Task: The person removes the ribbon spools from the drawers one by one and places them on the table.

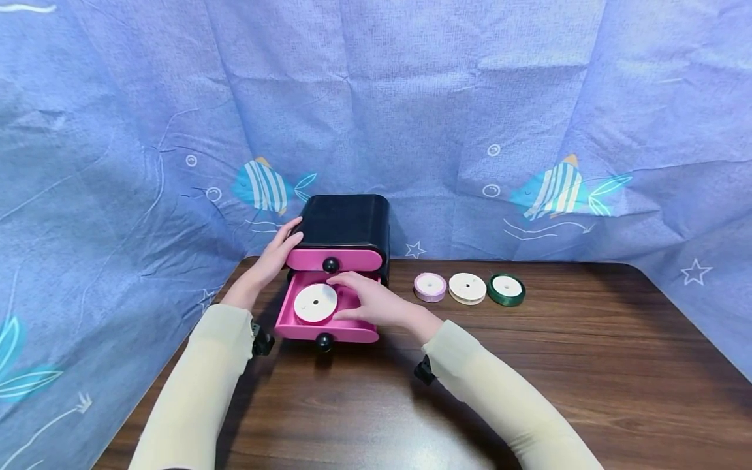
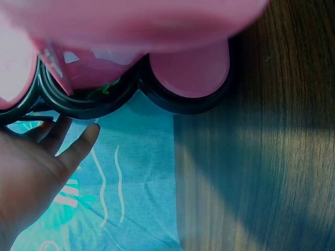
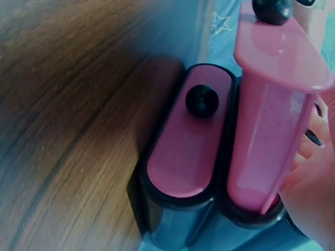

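A small black drawer cabinet with pink drawers stands on the table. Its middle drawer is pulled out. A ribbon spool with a white face and a reddish-pink edge lies flat inside. My right hand reaches into that drawer, thumb and forefinger spread at the spool's right edge; whether they touch it is unclear. In the right wrist view, the pulled-out drawer hides most of the fingers. My left hand rests its extended fingers against the cabinet's left side; in the left wrist view this hand appears beside the black casing.
To the cabinet's right, a lilac ribbon spool, a cream one and a green one lie in a row on the brown wooden table. The top drawer and the bottom drawer are closed. A blue cloth hangs behind.
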A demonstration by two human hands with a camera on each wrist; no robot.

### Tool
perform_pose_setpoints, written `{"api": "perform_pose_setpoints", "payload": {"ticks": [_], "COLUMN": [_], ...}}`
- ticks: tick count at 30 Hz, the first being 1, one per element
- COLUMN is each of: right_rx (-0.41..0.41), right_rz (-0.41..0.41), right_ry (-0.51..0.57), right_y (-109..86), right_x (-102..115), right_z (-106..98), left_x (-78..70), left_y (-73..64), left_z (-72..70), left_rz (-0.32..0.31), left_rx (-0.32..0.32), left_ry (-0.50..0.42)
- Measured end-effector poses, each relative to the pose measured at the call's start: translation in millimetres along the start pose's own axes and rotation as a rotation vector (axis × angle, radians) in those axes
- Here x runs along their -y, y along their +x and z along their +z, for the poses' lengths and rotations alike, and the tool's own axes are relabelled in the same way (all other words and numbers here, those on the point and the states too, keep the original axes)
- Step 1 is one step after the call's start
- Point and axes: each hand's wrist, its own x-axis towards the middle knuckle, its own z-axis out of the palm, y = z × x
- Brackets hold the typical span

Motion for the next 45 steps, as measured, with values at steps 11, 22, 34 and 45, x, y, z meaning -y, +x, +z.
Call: {"api": "perform_pose_setpoints", "payload": {"ticks": [11,22,34,45], "right_rx": [0.062,0.121,0.133,0.116], "right_rz": [0.130,0.183,0.199,0.180], "right_ry": [-0.074,-0.093,-0.115,-0.112], "right_y": [19.0,33.3,38.4,38.2], "right_x": [4.1,5.2,5.1,4.2], "right_z": [7.6,16.3,22.0,21.8], "left_x": [-1.5,-1.4,-2.0,-4.0], "left_y": [0.9,1.7,2.0,-0.1], "left_z": [-1.8,-1.2,0.7,1.1], "left_rz": [-0.034,-0.026,-0.036,-0.033], "left_rx": [0.008,-0.003,0.000,0.000], "left_ry": [0.012,0.007,-0.012,-0.010]}}
